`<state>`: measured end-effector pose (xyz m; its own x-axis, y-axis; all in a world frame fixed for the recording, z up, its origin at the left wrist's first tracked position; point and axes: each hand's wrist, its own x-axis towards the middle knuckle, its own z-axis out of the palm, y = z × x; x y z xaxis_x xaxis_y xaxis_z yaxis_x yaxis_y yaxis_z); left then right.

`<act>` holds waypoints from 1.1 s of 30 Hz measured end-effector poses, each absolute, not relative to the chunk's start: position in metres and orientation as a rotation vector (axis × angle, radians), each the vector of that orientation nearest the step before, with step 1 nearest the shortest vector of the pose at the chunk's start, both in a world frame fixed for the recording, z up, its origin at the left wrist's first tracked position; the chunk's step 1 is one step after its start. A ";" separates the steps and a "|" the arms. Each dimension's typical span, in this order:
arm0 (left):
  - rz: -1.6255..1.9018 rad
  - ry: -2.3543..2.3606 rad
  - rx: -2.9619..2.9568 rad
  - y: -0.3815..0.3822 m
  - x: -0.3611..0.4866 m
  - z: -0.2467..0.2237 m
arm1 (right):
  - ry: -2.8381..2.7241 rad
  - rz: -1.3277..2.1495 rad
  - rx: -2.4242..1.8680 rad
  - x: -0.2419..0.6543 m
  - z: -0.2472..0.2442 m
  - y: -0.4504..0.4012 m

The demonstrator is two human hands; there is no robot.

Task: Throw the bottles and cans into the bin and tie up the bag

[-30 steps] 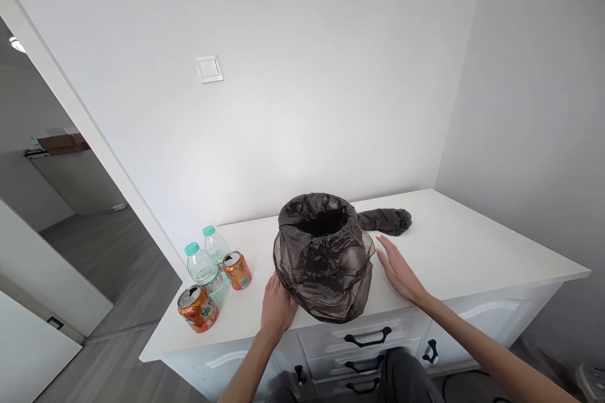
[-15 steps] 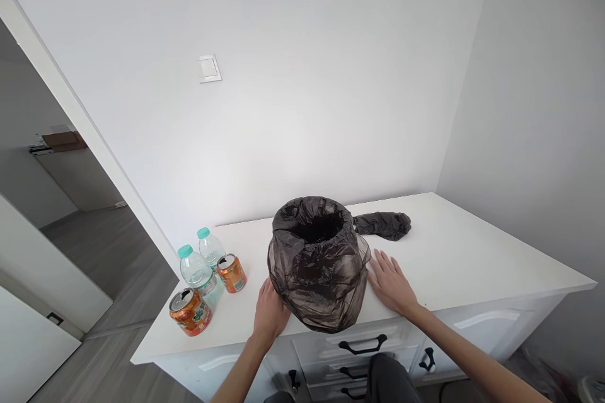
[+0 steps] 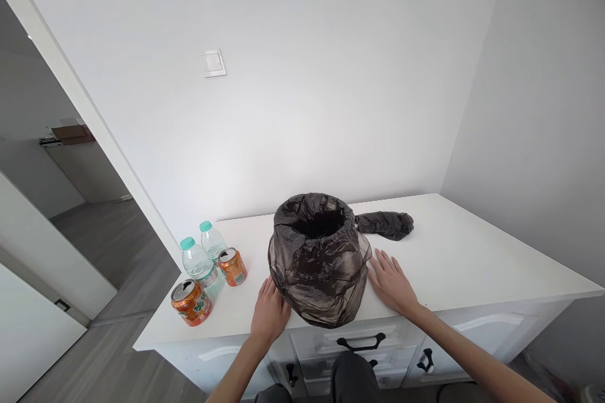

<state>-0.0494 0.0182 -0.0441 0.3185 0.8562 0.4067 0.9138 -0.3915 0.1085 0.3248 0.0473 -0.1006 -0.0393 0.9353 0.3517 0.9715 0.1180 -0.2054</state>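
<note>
A bin lined with a thin black bin bag stands upright at the middle of the white cabinet top; the bag is folded over its rim and hangs loose around it. My left hand lies flat on the surface at the bag's left side, some fingertips hidden by the bag. On the right, my right hand rests palm down with fingers spread, close to the bag's edge. Neither hand holds anything. Behind the bin to the right lies a bundled roll of black bags.
Two clear bottles with teal caps, a front one and a rear one, stand at the left end. Near them are two opened orange drink cans, a near one and a farther one. A wall with a light switch rises behind.
The view has shifted slightly, and my knee shows farther left before the drawers. Both hands, the bin, the bottles and the cans keep their places.
</note>
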 end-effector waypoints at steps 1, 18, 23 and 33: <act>-0.615 -1.647 -2.428 0.017 -0.049 -0.044 | -2.006 -0.120 -1.841 0.325 -0.101 0.047; -0.596 -1.671 -2.416 0.016 -0.046 -0.046 | -1.999 -0.162 -1.756 0.330 -0.109 0.050; -0.615 -1.659 -2.426 0.017 -0.049 -0.052 | -2.015 -0.200 -1.758 0.332 -0.114 0.050; -0.580 -1.568 -2.451 0.022 -0.051 -0.056 | -2.033 -0.222 -1.761 0.340 -0.121 0.054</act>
<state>-0.0511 0.0225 -0.0560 0.3695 0.8327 0.4123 0.9007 -0.4301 0.0615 0.3398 0.0542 -0.1206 -0.0929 0.9003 0.4253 0.9709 0.1767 -0.1619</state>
